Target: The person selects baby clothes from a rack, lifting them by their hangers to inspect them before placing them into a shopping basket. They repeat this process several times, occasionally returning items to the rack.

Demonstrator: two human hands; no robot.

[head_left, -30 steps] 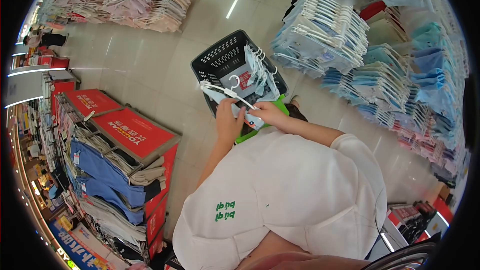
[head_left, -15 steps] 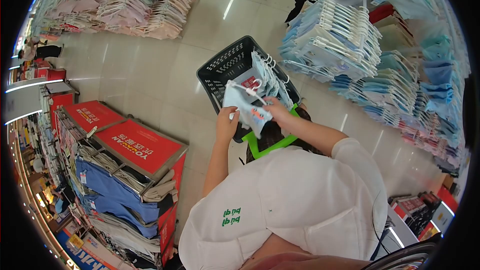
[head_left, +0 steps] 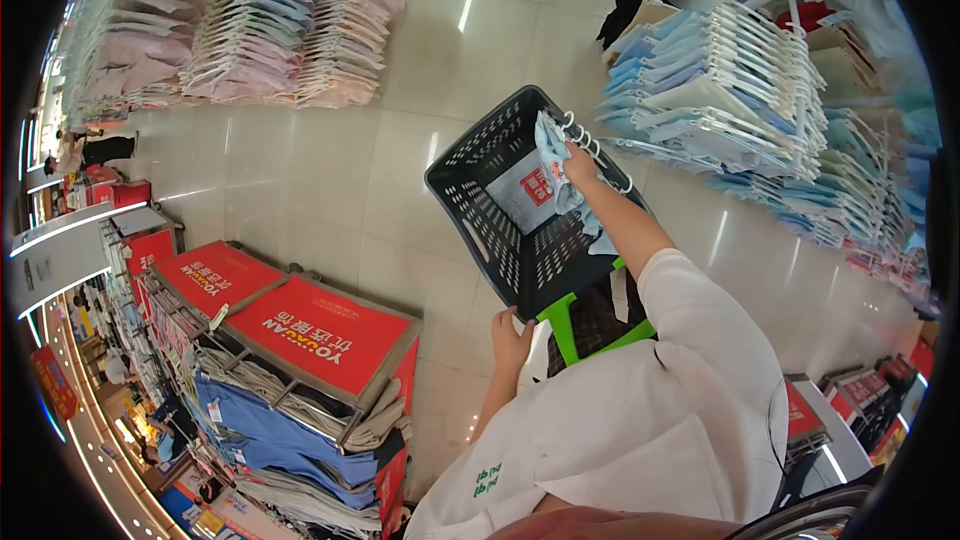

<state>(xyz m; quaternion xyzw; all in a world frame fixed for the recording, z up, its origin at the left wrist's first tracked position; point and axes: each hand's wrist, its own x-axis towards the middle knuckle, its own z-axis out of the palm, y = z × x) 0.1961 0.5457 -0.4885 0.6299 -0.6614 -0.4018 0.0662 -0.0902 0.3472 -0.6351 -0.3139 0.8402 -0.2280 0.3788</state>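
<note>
A black perforated shopping basket (head_left: 470,225) sits in front of me on a cart with a bright green frame (head_left: 563,330). Along its right side, light blue children's garments (head_left: 549,145) hang on white hangers (head_left: 590,143). My right hand (head_left: 580,168) is closed on the garments near the hangers, its fingertips partly hidden by cloth. At the basket's near left corner, my left hand (head_left: 512,340) grips the edge between thumb and fingers. Inside the basket, a grey and red printed panel (head_left: 525,195) shows on the bottom.
Racks of pale blue clothes (head_left: 710,90) stand close on the right. Pastel clothes (head_left: 290,30) hang at the far left. A display with red sign boards (head_left: 310,330) and folded blue trousers (head_left: 280,430) is at the near left. Shiny tiled floor (head_left: 400,170) runs between them.
The light blue garment I held in both hands above the basket is now down at its right side in my right hand. My left hand has let go and moved to the basket's near corner.
</note>
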